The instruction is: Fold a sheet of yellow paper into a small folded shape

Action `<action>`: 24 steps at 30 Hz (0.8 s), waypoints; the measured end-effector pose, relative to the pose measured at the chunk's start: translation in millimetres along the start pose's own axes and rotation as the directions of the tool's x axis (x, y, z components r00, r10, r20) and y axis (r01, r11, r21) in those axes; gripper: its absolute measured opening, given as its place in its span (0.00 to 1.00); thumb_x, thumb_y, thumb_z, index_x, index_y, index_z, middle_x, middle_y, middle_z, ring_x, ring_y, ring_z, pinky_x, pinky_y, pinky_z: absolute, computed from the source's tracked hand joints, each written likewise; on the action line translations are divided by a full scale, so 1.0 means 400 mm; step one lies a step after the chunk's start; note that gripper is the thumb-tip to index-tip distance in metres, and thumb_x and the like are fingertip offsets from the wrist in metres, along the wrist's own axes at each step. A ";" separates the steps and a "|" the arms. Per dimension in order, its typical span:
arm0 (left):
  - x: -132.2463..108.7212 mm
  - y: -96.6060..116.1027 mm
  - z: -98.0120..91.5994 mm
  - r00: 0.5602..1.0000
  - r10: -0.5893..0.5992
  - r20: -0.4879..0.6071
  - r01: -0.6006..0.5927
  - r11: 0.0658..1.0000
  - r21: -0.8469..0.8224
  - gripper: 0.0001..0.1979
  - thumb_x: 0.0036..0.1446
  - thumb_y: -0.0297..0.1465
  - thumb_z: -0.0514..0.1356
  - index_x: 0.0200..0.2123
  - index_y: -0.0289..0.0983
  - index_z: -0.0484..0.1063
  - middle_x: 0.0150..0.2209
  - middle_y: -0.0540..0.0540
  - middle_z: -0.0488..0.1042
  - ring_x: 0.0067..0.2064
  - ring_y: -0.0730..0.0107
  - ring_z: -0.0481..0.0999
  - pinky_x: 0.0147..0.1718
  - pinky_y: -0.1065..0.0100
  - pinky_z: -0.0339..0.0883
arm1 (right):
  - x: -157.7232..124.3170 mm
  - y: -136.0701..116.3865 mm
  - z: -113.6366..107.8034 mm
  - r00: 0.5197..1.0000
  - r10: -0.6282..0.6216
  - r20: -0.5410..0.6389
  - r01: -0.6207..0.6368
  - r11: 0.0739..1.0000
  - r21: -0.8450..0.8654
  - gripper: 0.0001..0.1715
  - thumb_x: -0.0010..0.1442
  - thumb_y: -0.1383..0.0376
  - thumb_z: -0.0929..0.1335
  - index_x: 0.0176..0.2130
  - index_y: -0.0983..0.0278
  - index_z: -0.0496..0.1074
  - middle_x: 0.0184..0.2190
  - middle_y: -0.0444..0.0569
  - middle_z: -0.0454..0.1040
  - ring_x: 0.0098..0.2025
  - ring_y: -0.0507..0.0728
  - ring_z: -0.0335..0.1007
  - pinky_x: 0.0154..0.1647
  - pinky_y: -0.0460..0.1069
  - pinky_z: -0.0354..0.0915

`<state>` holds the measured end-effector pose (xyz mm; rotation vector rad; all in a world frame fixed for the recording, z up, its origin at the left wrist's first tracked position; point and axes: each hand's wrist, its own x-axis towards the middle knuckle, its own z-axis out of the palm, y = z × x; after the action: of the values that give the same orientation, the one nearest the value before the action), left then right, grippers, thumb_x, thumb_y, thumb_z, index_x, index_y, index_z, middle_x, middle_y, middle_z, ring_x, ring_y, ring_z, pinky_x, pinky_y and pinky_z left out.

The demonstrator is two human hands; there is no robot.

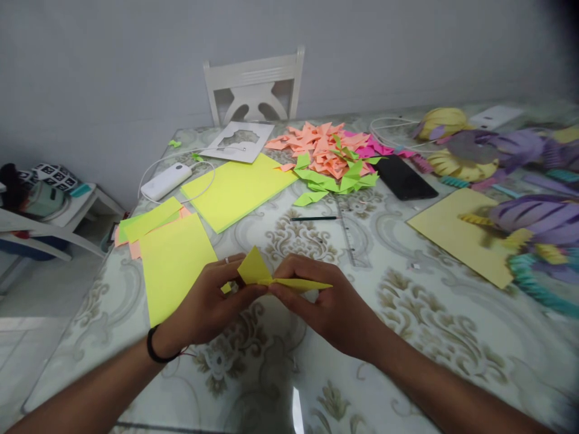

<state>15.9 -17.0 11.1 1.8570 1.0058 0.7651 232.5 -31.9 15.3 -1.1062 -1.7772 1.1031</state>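
Note:
Between my two hands, above the near middle of the table, is a folded yellow paper piece [254,266]. My left hand [217,295] pinches its left part, thumb toward me, with one pointed flap standing up and a small corner showing under the fingers. With thumb and bent fingers, my right hand [316,295] grips the right part, where a narrow pointed flap sticks out sideways. Both thumbs nearly meet at the fold. A yellow sheet [174,262] lies flat just behind and left of my left hand. Some of the folded piece is hidden by my fingers.
Beyond my hands lie a pencil [313,218], a clear ruler [350,238], a larger yellow sheet stack [239,190], folded orange [316,147] and green [337,181] pieces, and a phone [404,178]. A power bank [166,181] sits left; purple-yellow paper crafts [538,217] crowd the right.

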 end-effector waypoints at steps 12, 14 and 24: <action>-0.007 -0.006 -0.002 0.996 -0.085 0.026 0.087 0.992 -0.095 0.11 0.67 0.38 0.61 0.39 0.36 0.77 0.35 0.47 0.78 0.37 0.66 0.77 0.37 0.68 0.71 | 0.001 0.000 -0.005 0.998 0.002 0.068 -0.005 0.999 0.038 0.07 0.64 0.64 0.70 0.33 0.62 0.71 0.30 0.44 0.73 0.33 0.53 0.68 0.35 0.48 0.63; -0.008 -0.005 0.000 0.996 -0.089 0.022 0.090 0.993 -0.071 0.12 0.67 0.39 0.61 0.39 0.36 0.77 0.33 0.46 0.78 0.36 0.65 0.76 0.35 0.68 0.71 | -0.001 0.001 -0.003 0.997 -0.011 0.074 0.010 1.000 0.010 0.08 0.64 0.64 0.70 0.32 0.62 0.70 0.29 0.44 0.72 0.32 0.53 0.69 0.34 0.48 0.63; -0.016 0.022 -0.013 0.992 0.098 0.080 -0.099 0.995 0.006 0.08 0.64 0.32 0.61 0.33 0.35 0.72 0.30 0.50 0.72 0.31 0.73 0.67 0.31 0.72 0.63 | -0.011 -0.008 0.012 0.987 -0.054 0.151 0.046 0.998 0.053 0.09 0.65 0.63 0.70 0.33 0.63 0.73 0.28 0.43 0.73 0.30 0.53 0.68 0.32 0.47 0.62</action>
<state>11.7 -23.3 20.7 1.9424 0.8747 0.7389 228.8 -38.1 15.9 -0.9644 -1.8749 1.2223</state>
